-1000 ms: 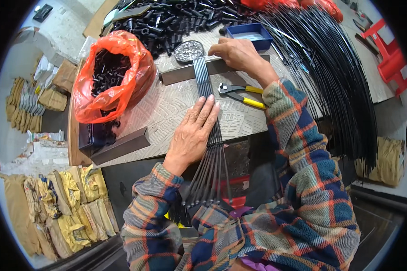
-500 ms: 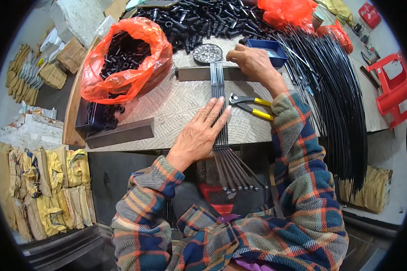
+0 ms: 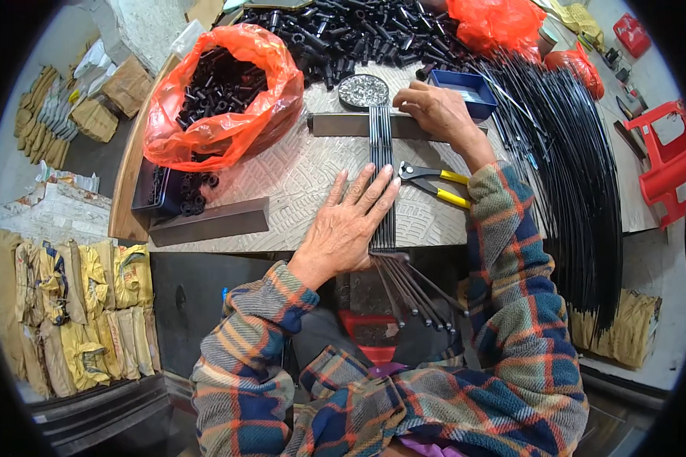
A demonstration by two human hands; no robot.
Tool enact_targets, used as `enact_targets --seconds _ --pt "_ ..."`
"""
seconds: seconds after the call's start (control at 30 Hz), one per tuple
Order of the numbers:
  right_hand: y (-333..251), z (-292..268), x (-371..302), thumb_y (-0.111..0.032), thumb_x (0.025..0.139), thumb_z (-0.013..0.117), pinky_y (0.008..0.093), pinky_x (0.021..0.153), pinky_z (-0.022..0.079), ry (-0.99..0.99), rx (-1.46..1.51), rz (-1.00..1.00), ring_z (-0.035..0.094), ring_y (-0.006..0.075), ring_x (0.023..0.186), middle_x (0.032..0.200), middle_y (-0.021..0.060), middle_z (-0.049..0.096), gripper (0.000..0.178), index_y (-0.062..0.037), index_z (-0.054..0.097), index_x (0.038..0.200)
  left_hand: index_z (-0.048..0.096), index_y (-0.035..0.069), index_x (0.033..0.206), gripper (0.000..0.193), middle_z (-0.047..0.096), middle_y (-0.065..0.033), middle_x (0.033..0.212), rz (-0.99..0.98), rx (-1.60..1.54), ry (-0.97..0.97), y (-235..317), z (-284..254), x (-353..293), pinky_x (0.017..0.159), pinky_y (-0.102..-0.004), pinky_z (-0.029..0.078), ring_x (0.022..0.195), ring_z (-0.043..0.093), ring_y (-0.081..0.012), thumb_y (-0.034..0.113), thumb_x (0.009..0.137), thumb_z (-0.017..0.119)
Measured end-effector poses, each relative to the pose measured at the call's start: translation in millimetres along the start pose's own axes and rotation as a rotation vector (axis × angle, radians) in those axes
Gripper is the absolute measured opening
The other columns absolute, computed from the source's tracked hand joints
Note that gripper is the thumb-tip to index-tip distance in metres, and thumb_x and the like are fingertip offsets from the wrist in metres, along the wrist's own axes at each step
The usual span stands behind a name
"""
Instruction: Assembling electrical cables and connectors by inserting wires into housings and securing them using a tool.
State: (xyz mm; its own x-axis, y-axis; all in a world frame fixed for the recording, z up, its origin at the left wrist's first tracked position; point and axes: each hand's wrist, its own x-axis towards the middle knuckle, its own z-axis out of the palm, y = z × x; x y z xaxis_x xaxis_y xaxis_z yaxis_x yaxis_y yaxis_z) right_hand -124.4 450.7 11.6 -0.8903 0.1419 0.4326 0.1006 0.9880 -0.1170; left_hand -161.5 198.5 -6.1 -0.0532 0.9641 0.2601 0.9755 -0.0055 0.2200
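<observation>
Several thin black rods (image 3: 380, 145) lie side by side on the table, crossing a dark metal bar (image 3: 339, 125) and fanning out over the near edge. My left hand (image 3: 343, 228) rests flat across them, fingers spread. Above the bar's right part, my right hand (image 3: 443, 114) has its fingers curled together. Whatever those fingertips hold, if anything, is too small to make out. A round dish (image 3: 363, 91) of small silvery pieces sits at the rods' far ends. Beside my right hand is a blue tray (image 3: 489, 109). Yellow-handled pliers (image 3: 427, 178) lie right of the rods.
An open red plastic bag (image 3: 278, 114) of black parts stands at left, near another metal bar (image 3: 213, 221). Black tubular parts (image 3: 343, 34) are heaped at the back. A thick bundle of long black rods (image 3: 579, 167) hangs over the table's right side, near a red stool (image 3: 663, 179).
The view has shifted slightly, so the table things appear a little farther right. My right hand stays by the blue tray with its fingers slightly changed. My left hand still lies on the rods.
</observation>
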Motion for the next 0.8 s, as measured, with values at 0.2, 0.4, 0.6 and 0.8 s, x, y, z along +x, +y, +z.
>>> enact_targets --seconds 0.2,0.4,0.6,0.8 --pt "2 5 0 -0.013 0.08 0.054 0.0364 0.061 0.047 0.021 0.033 -0.004 0.06 0.0266 0.077 0.09 0.0048 0.059 0.014 -0.0146 0.057 0.094 0.03 0.009 0.134 0.084 0.025 -0.0123 0.141 0.02 0.117 -0.068 3 -2 4 0.105 -0.0471 0.02 0.131 0.023 -0.0299 0.026 0.06 0.066" --pt "10 -3 -10 -0.013 0.076 0.058 0.0359 0.076 0.042 0.065 -0.13 0.02 0.055 0.0232 0.086 0.086 0.0057 0.054 0.013 -0.0114 0.057 0.089 0.031 0.01 0.134 0.066 0.026 -0.0143 0.141 0.043 0.098 -0.057 6 -1 8 0.103 -0.0439 0.026 0.129 0.026 -0.0337 0.01 0.072 0.052" --pt "1 10 3 -0.012 0.077 0.055 0.0332 0.077 0.041 0.078 -0.057 -0.025 0.057 0.0197 0.086 0.083 0.0023 0.06 0.012 -0.0143 0.063 0.087 0.031 0.011 0.135 0.064 0.025 -0.0137 0.141 0.004 0.088 -0.049 5 2 6 0.104 -0.0429 0.026 0.13 0.024 -0.0331 0.002 0.073 0.045" --pt "78 -28 11 -0.021 0.069 0.062 0.0388 0.068 0.047 -0.034 -0.077 0.358 0.061 0.0254 0.078 0.08 0.0062 0.064 0.014 -0.0168 0.067 0.082 0.032 0.005 0.133 0.074 0.027 -0.0147 0.14 0.033 0.0 -0.045 10 -7 9 0.103 -0.042 0.027 0.129 0.025 -0.0339 0.04 0.075 0.06"
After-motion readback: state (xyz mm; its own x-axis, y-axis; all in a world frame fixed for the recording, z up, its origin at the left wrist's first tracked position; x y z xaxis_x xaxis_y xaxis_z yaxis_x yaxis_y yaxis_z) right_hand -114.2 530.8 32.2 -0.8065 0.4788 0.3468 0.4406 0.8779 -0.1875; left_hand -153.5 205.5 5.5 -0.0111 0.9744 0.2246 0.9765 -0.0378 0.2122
